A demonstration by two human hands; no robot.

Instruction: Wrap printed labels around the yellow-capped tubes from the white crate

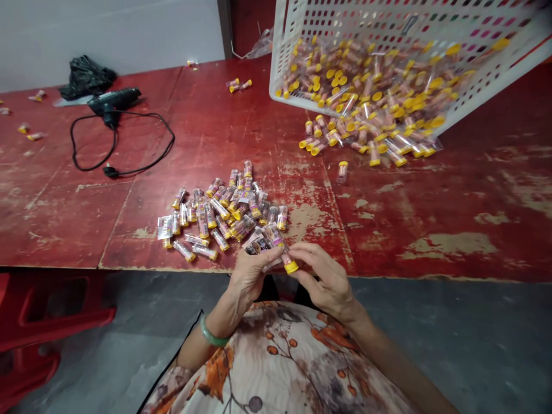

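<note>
My left hand (248, 279) is closed around some flat printed plastic sleeves (257, 244), with the thumb pressed on top. A small clear tube with a yellow cap (290, 267) sits between my two hands at the table's front edge, its cap end towards me. Thumb and fingers of my right hand (325, 283) pinch this tube from the right. Its other end lies against a printed sleeve, and I cannot make out how far inside it is. Just beyond my left hand lies a loose pile of wrapped tubes (211, 215) with yellow caps.
A white perforated basket (278, 69) lies tipped at the back right, yellow-capped tubes (371, 129) spilling from it. One tube (342, 172) stands apart. At the left are a black heat gun (114, 100) with its cord and a black plastic bag (88, 77). Red stools (81, 322) stand below.
</note>
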